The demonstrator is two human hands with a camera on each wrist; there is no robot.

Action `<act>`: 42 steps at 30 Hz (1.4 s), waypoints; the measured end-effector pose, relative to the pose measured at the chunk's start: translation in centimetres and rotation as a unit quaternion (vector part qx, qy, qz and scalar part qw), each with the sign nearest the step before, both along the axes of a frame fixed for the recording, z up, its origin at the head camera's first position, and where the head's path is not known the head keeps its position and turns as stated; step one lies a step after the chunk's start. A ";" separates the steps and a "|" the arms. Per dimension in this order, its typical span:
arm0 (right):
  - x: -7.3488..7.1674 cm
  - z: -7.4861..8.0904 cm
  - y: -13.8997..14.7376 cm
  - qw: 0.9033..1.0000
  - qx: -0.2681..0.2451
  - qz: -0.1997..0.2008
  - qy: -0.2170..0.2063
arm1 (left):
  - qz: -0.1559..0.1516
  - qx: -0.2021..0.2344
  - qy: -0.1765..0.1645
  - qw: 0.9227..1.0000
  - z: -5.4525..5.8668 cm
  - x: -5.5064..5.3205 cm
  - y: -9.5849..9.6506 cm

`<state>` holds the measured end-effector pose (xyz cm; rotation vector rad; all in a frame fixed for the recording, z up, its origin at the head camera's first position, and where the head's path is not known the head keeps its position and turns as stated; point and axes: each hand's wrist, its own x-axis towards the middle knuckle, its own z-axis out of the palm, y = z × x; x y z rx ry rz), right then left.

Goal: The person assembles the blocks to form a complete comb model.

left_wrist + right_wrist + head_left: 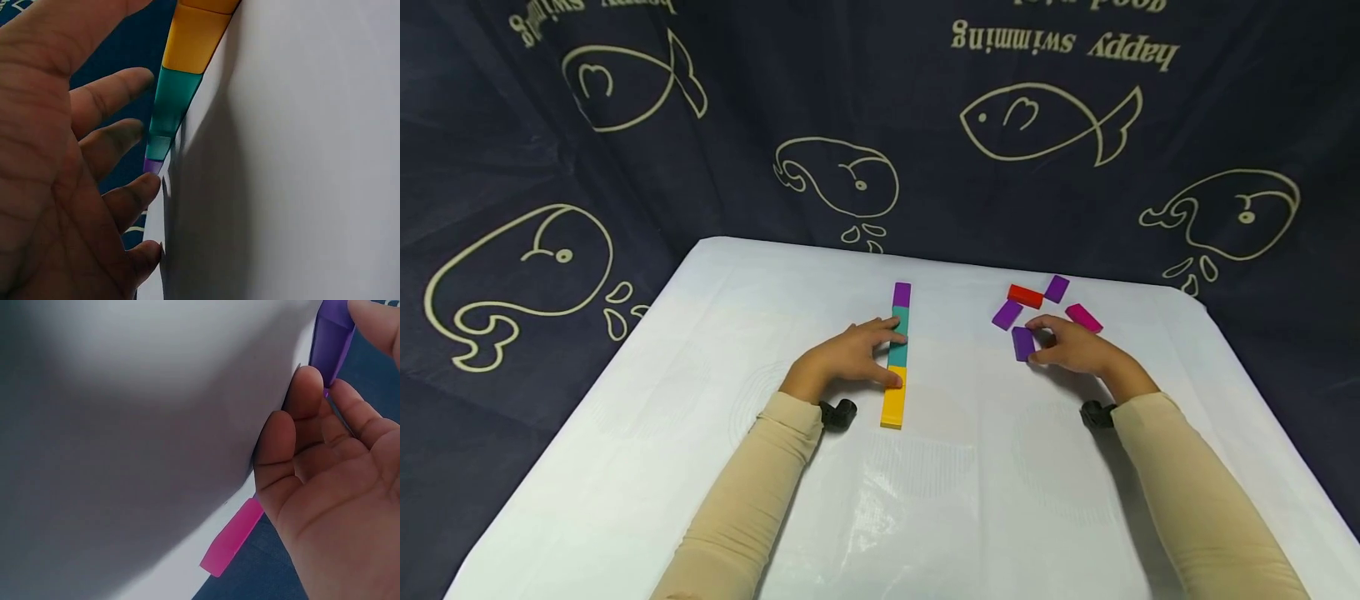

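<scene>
A straight row of blocks runs away from the person: yellow blocks (892,408) nearest, then teal blocks (898,355), and a purple block (902,295) at the far end. My left hand (846,354) lies along the row's left side with fingers spread, its thumb at the yellow part and fingertips over the teal. In the left wrist view its fingers are loosely bent beside the teal blocks (175,100). Further right, my right hand (1078,348) pinches another purple block (1022,344) between thumb and fingers; the right wrist view shows this purple block (331,347) at the fingertips.
Around the right hand lie a red block (1026,296), a loose purple block (1007,315), a farther purple block (1057,288) and a pink block (1084,317). The white tabletop (955,517) ends at a dark curtain (925,200) printed with fish and whales.
</scene>
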<state>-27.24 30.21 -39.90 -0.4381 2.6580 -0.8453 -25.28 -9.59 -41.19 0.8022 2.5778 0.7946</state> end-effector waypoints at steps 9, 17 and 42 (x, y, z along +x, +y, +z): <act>0.1 -0.1 -0.1 1.000 0.024 -0.012 -0.002 | -0.001 0.012 -0.020 1.000 -0.2 0.1 -0.3; 0.2 -0.2 -0.1 1.000 0.009 -0.018 0.011 | 0.010 0.025 -0.030 0.999 -1.1 -0.1 -0.4; 3.5 1.2 -3.1 0.996 -0.069 -0.001 0.063 | 0.012 0.030 -0.038 0.999 -0.9 0.0 -0.4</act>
